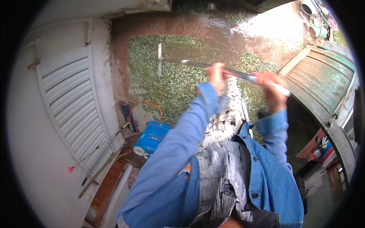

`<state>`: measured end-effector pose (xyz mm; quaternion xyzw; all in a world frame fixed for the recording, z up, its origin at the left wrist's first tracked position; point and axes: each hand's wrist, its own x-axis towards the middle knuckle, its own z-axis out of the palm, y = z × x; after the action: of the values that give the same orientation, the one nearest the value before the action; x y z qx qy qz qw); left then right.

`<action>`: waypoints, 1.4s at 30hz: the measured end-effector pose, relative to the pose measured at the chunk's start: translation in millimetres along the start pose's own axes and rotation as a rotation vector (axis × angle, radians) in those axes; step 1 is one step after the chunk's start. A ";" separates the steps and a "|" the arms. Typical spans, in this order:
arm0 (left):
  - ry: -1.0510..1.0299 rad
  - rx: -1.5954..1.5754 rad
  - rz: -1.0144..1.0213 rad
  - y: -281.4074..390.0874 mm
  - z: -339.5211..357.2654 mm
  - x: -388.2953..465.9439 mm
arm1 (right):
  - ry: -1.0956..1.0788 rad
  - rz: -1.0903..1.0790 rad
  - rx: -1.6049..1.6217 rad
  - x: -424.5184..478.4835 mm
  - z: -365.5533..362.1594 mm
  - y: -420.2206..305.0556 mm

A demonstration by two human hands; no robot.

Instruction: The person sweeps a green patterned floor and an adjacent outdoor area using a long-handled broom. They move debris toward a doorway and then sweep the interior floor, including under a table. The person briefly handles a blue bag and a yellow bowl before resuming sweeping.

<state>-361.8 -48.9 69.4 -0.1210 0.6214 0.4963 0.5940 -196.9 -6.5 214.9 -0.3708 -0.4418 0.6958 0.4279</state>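
Note:
In both hands I hold the pole [239, 74] of a long-handled floor tool, slanting across in front of me. My left hand [216, 77] grips it partway along. Nearer its white end, my right hand [272, 89] is closed around it. Both hands are slightly blurred. Beyond the pole's far end, a narrow pale bar [159, 59] lies across the speckled green floor [154, 91]; it looks like a squeegee head, though the link between them is faint. The floor is wet and shiny towards the top.
A blue tank sprayer [152, 138] with an orange hose [145, 102] stands at left. Its thin wand [108, 146] leans by a white louvred shutter [74, 94]. On the right is a weathered wooden door [322, 77]. Pots [309, 8] sit outside at top right.

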 end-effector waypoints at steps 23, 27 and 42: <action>-0.682 -0.241 -0.550 -123.3 49.2 -197.1 | 0.485 -0.276 -0.682 -215.1 89.8 -123.3; -0.598 -0.234 -0.803 -189.8 15.6 -198.4 | 0.793 -0.169 -0.753 -229.6 112.5 -87.1; -1.010 -0.151 -0.330 -9.2 3.7 -89.6 | 0.504 -0.396 -0.668 -67.0 167.6 -36.0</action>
<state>-329.0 -89.8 142.7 -0.0057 0.1935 0.4361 0.8788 -313.1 -109.4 313.8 -0.5546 -0.5862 0.3084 0.5036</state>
